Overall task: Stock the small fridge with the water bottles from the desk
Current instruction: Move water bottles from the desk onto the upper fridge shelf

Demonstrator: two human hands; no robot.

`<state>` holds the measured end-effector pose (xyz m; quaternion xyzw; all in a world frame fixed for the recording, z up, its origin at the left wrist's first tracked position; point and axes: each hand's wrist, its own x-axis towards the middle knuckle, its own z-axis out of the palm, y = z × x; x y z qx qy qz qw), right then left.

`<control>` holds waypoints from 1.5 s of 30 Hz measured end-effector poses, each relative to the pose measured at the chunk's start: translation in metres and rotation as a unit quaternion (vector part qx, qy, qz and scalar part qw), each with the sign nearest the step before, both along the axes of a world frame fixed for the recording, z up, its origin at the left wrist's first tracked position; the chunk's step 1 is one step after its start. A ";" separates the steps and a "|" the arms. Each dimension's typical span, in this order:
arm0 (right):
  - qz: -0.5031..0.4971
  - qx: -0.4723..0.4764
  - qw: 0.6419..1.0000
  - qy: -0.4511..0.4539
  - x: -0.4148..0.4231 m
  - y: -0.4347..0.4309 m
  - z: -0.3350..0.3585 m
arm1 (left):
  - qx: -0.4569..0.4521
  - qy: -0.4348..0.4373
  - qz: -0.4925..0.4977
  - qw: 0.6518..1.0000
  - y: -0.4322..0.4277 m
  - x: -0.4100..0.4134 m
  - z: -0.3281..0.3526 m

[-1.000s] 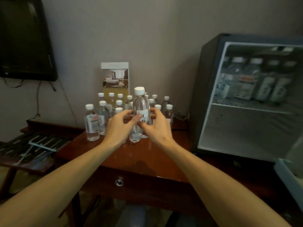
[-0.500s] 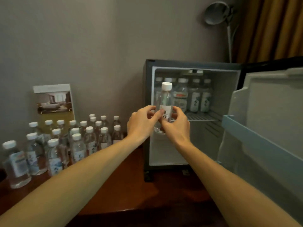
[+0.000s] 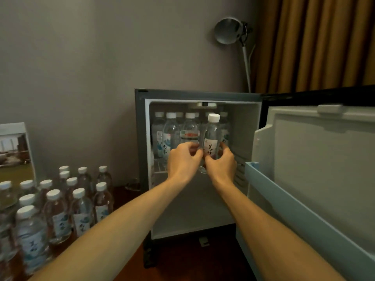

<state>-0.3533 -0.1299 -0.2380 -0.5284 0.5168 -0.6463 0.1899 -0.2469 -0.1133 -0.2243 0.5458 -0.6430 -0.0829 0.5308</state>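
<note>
Both hands hold one clear water bottle [image 3: 212, 136] with a white cap and a white label, upright, just inside the mouth of the small black fridge [image 3: 140, 138]. My left hand [image 3: 183, 161] pinches its lower left side and my right hand [image 3: 221, 162] grips its lower right side. Behind it, several bottles [image 3: 172, 130] stand on the fridge's upper wire shelf. The fridge's lower space shows no bottles. Several more white-capped bottles [image 3: 79, 205] stand on the wooden desk [image 3: 182, 264] at the lower left.
The fridge door [image 3: 316, 163] hangs open to the right, its pale blue door shelf [image 3: 284, 199] jutting toward me near my right forearm. A picture card [image 3: 14, 151] leans on the wall at left. A floor lamp [image 3: 231, 31] and curtains stand behind the fridge.
Both hands carried the bottle from the group on the desk rightward into the fridge opening. My view swung right with it, and the bottle now sits at the shelf's right end.
</note>
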 end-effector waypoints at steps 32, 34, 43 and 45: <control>-0.013 -0.027 0.998 0.050 0.002 -0.059 -0.017 | 0.006 -0.003 -0.058 0.998 -0.016 0.005 -0.025; -0.024 -0.034 0.998 0.047 0.006 -0.043 -0.021 | 0.004 -0.012 -0.051 0.999 -0.003 0.014 -0.025; 0.077 -0.080 0.984 0.138 0.075 0.035 -0.040 | 0.008 -0.021 0.061 0.998 0.065 0.090 -0.036; 0.114 -0.089 0.977 0.156 0.096 0.050 -0.047 | 0.014 -0.028 0.092 0.995 0.082 0.114 -0.042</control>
